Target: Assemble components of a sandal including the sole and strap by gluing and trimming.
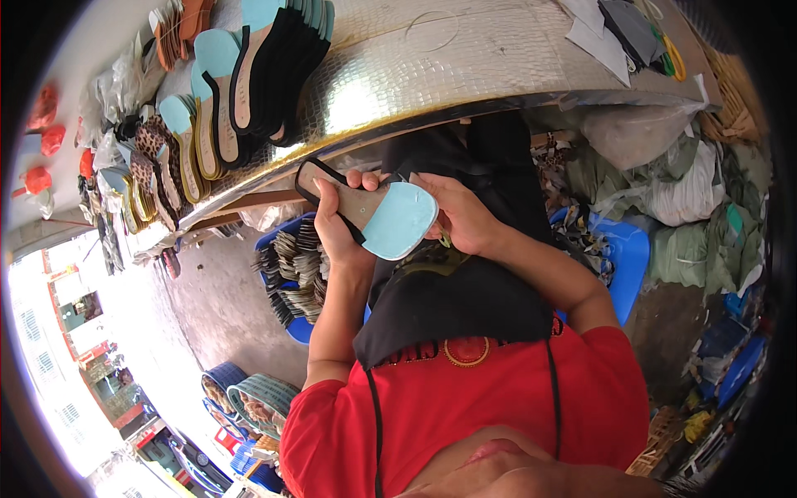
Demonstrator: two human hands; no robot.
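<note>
Above my lap I hold a shoe insole [401, 217], tilted, with a light blue rounded end, a beige middle and a black edging. My left hand [339, 228] is wrapped round its beige part, the thumb lying on the upper face. At the blue end, my right hand [469, 214] is closed on the rim. Something small and yellowish shows below those right fingers, too small to name. A stack of similar black-edged insoles [286, 70] stands on the workbench [378, 75], just beyond my left hand.
Leopard-print pieces [152, 137] and brown pieces [177, 33] lie at the bench's left. A blue basket [300, 330] of bundled pieces stands below my left forearm. A blue basin [628, 257] is at my right, near plastic bags [685, 187]. Grey sheets [627, 37] lie far right.
</note>
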